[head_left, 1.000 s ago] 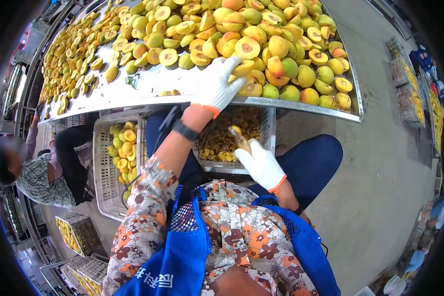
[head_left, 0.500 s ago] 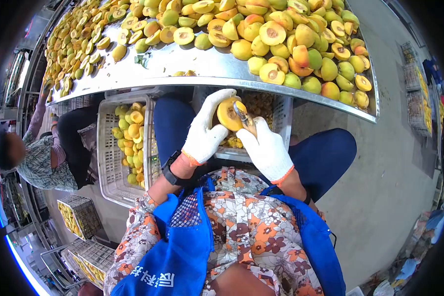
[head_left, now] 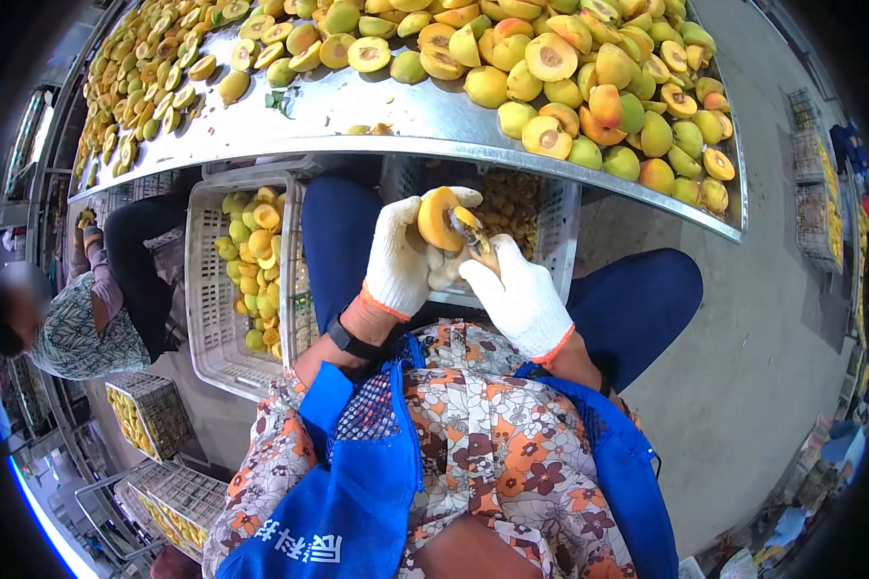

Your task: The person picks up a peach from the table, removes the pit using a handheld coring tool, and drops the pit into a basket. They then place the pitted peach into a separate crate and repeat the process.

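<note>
In my gloved left hand (head_left: 396, 259) is a yellow peach half (head_left: 436, 220), held at its edge between thumb and fingers. My gloved right hand (head_left: 523, 301) grips a small pitting tool (head_left: 485, 253) with a wooden handle and a metal head. That metal head lies at the middle of the peach half, where the stone sits; how deep it reaches is hidden. Both hands are over a light plastic crate (head_left: 556, 232) between my knees, which contains small brownish-yellow pieces.
A metal table (head_left: 425, 116) ahead bears heaps of halved peaches (head_left: 550, 58). Left of my leg stands a crate (head_left: 208, 318) of peach halves (head_left: 256, 261). A co-worker (head_left: 92, 323) sits farther left, near more filled crates (head_left: 169, 420).
The peach half has turned, its cut face now tilted sideways toward the tool. My left hand has rolled with it. The view has shifted slightly.
</note>
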A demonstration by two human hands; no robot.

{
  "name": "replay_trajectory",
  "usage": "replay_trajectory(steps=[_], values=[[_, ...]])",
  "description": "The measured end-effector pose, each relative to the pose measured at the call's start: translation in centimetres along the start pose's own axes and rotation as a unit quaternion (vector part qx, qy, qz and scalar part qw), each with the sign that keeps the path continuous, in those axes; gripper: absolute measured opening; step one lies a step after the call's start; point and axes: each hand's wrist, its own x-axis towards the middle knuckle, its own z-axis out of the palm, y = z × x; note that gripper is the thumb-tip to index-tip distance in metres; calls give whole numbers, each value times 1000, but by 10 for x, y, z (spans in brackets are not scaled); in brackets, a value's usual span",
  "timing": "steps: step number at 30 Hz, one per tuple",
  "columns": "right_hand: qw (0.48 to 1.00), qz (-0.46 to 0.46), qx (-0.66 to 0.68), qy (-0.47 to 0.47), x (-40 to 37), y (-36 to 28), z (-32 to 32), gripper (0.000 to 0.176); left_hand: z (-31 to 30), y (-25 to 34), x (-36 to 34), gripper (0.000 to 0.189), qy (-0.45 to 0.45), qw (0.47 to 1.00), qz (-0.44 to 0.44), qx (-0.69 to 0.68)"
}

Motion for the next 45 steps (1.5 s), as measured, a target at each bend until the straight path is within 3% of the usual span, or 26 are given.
replay_trajectory(steps=[4,10,17,22,26,28,29,30,32,33,36,38,40,41,42,44,45], values=[[999,-17,14,27,-2,1,4,43,2,-7,1,67,10,1000,4,-29],[998,-21,-25,46,-2,8,5,39,8,-7,1,61,19,992,34,119],[997,-44,-42,50,-7,9,4,40,11,-9,0,57,48,991,-36,120],[997,-28,-50,55,-8,15,4,42,23,-16,0,60,98,974,31,201],[998,-25,-57,31,-11,9,0,42,31,-19,1,59,142,970,45,191],[998,-16,-66,19,-11,7,-2,42,20,-14,4,60,83,990,-21,109],[999,-24,-36,6,-11,8,-2,43,13,-7,6,62,9,999,-41,27],[999,-32,-7,-7,-11,9,-3,43,11,-9,6,62,9,999,-41,27],[1000,5,29,5,-5,10,-3,43,17,-14,3,56,81,996,-21,-15],[997,42,65,16,-2,10,-3,43,17,-21,0,49,193,968,33,155],[999,28,9,28,1,26,5,44,21,-23,1,45,220,952,32,212],[999,43,-4,20,-2,26,4,44,20,-19,-3,51,206,942,5,264],[996,68,45,28,-4,12,-4,45,9,-17,-2,58,151,975,-19,161],[996,69,46,26,-5,9,-4,45,2,-5,0,65,-40,997,-60,22],[998,44,21,27,-7,5,-3,44,3,-8,-2,65,-38,997,-59,20],[999,18,-6,30,-8,6,-2,43,15,-12,0,67,84,988,-34,122],[999,-8,-23,36,-8,9,1,43,8,-13,2,69,79,991,-35,103]])
